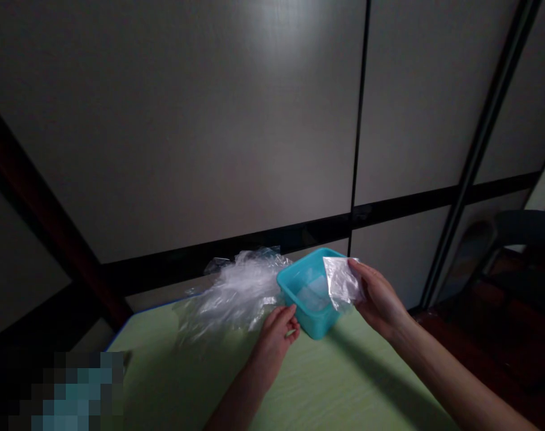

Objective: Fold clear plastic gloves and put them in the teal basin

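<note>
My right hand (382, 299) pinches a folded clear plastic bag (343, 281) and holds it over the right side of a turquoise plastic basket (319, 326). Whitish, see-through folded pieces (314, 293) lie at the bottom of the basket. At the basket's front left corner is my left hand (279, 329), its fingers curled in with nothing seen in them. I cannot tell whether its fingertips touch the basket. A loose heap of crumpled clear plastic bags (236, 287) spreads over the table to the left of the basket.
The light green table (186, 383) has a blue edge and stands against a grey sliding-door wardrobe (209, 131) with black bands. A dark chair (518, 251) stands at the far right on reddish floor. The lower left corner is pixelated.
</note>
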The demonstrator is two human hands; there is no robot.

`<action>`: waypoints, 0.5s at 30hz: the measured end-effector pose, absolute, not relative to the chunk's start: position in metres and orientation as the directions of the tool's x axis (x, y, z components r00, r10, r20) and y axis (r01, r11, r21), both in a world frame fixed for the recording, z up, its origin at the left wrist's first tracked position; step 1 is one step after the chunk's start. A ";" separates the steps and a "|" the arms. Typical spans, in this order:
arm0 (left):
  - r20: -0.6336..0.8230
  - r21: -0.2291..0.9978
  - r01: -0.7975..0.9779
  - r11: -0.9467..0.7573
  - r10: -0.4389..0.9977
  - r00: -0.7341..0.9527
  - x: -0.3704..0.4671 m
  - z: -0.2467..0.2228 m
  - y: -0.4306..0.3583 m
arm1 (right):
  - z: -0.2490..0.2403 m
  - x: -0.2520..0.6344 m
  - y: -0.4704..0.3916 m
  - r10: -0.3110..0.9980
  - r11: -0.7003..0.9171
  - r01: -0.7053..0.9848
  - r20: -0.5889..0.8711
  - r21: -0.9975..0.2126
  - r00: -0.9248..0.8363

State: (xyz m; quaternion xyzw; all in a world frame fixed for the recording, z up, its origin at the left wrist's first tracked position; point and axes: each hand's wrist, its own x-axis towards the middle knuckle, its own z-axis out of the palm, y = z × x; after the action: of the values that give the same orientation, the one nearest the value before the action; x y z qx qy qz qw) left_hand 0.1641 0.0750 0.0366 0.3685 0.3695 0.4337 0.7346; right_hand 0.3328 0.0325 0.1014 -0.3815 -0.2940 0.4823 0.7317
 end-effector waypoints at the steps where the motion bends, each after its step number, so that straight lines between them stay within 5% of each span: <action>1: -0.226 0.862 -0.364 0.353 0.910 0.347 0.165 0.037 0.076 | 0.101 0.335 0.034 0.927 0.253 -0.473 0.071 -0.844 0.369; 15: -0.208 0.813 -0.450 0.369 0.907 0.367 0.179 0.031 0.082 | 0.088 0.350 0.045 0.916 0.262 -0.412 0.090 -0.873 0.392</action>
State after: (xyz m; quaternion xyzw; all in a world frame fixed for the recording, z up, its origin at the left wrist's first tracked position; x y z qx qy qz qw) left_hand 0.1792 0.0816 0.0313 0.3374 0.3384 0.4492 0.7549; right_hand 0.3504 0.0449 0.0882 -0.4031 -0.3121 0.4544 0.7305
